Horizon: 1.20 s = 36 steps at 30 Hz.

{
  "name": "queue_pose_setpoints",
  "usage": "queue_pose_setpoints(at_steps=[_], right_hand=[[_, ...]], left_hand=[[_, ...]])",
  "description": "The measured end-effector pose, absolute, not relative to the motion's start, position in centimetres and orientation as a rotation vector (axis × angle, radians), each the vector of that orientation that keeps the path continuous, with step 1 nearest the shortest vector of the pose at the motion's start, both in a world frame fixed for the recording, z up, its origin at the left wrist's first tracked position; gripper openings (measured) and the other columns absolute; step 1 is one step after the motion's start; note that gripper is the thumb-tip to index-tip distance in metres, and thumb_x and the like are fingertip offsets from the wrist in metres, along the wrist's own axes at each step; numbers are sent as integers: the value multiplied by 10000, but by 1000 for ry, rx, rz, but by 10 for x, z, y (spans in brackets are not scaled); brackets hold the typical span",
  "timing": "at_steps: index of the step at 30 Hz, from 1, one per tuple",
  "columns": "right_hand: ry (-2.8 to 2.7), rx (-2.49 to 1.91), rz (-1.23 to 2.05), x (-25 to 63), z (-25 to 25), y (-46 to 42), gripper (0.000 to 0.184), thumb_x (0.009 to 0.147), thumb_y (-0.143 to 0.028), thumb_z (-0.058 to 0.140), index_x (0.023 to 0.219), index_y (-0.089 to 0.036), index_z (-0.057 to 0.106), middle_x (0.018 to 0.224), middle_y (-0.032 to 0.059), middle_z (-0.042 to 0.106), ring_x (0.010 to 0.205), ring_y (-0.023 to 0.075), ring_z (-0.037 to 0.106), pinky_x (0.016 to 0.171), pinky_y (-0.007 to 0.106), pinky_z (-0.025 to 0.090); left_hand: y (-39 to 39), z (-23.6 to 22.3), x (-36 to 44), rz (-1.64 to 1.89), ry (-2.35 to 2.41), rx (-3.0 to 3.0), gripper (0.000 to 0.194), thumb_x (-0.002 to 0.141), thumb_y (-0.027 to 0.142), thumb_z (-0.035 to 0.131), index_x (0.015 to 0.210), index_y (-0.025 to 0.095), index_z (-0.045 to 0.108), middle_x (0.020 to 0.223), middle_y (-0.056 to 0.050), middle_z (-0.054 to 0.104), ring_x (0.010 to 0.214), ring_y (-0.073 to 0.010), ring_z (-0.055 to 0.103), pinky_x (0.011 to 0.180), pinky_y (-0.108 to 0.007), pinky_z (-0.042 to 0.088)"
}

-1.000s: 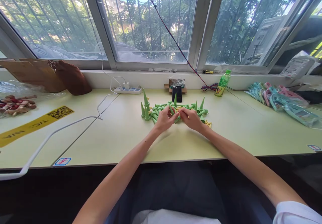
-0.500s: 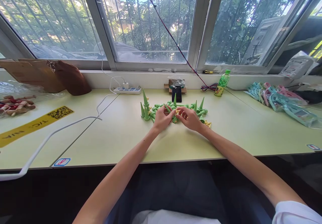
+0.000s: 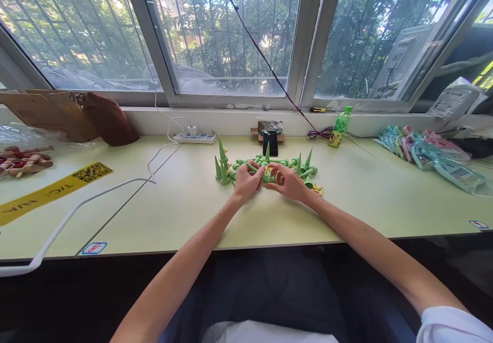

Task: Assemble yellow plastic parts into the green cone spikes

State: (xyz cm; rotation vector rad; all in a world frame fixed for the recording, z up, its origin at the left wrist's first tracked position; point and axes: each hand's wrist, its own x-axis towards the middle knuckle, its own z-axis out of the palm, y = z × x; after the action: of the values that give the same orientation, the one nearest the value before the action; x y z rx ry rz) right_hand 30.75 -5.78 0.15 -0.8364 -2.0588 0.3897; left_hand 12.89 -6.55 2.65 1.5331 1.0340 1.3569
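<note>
In the head view my left hand (image 3: 246,183) is closed round a slim green plastic cone (image 3: 252,168), whose lower end is hidden by the fingers. Close beside it, my right hand (image 3: 289,183) curves toward the left fingertips, its thumb and forefinger apart. No held object shows clearly in that hand. Around and behind both hands lies a cluster of green plastic pieces (image 3: 308,171), several of them pointed cones standing upright. Small yellow pieces (image 3: 318,189) lie at the cluster's right edge, and more yellow shows between my hands.
A black phone (image 3: 270,144) leans on a small cardboard box (image 3: 254,132) behind the cluster. To the right stands a green drink bottle (image 3: 340,127). A power strip (image 3: 196,138) and white cable (image 3: 111,185) lie left. Bagged pastel items (image 3: 427,150) sit far right.
My right thumb and forefinger have spread from a pinch, the thumb dropping lower. The green cone in my left hand has tilted flatter, and the left fingers have shifted slightly.
</note>
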Motion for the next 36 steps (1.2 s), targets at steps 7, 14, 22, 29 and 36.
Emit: queue_pose_setpoints(at_steps=[7, 14, 22, 29, 36], right_hand=[[-2105, -853, 366, 307, 0, -57, 636, 796, -403, 763, 1330, -210, 476, 1065, 81, 624, 629, 132, 599, 574, 291, 514], [-2088, -888, 395, 306, -1, -57, 566, 820, -366, 732, 1305, -200, 493, 1022, 68, 645, 616, 129, 614, 593, 287, 520], [-2088, -876, 403, 306, 1, -60, 533, 832, -331, 714, 1298, -198, 492, 973, 62, 643, 624, 138, 617, 586, 279, 513], [-2096, -856, 416, 306, 3, -60, 536, 838, -320, 708, 1309, -185, 490, 946, 57, 644, 624, 141, 608, 593, 280, 511], [-2105, -830, 402, 306, 1, -59, 528, 855, -326, 687, 1323, -180, 494, 954, 66, 649, 629, 145, 604, 611, 293, 520]], left_hand=[[-67, 27, 130, 1345, 1036, 1595, 269, 834, 356, 639, 702, 199, 465, 381, 54, 505, 299, -90, 444, 339, -186, 332], [-68, 26, 131, 1333, 1037, 1606, 254, 831, 347, 630, 709, 197, 466, 391, 57, 504, 311, -86, 448, 358, -184, 349], [-68, 25, 131, 1328, 1027, 1605, 257, 817, 358, 645, 701, 191, 487, 407, 49, 510, 329, -95, 472, 358, -189, 362], [-67, 26, 132, 1368, 945, 1592, 186, 799, 340, 657, 777, 190, 549, 479, 62, 522, 335, -93, 491, 346, -194, 378], [-65, 25, 133, 1366, 951, 1593, 162, 797, 330, 648, 770, 182, 590, 492, 55, 518, 337, -93, 496, 335, -197, 380]])
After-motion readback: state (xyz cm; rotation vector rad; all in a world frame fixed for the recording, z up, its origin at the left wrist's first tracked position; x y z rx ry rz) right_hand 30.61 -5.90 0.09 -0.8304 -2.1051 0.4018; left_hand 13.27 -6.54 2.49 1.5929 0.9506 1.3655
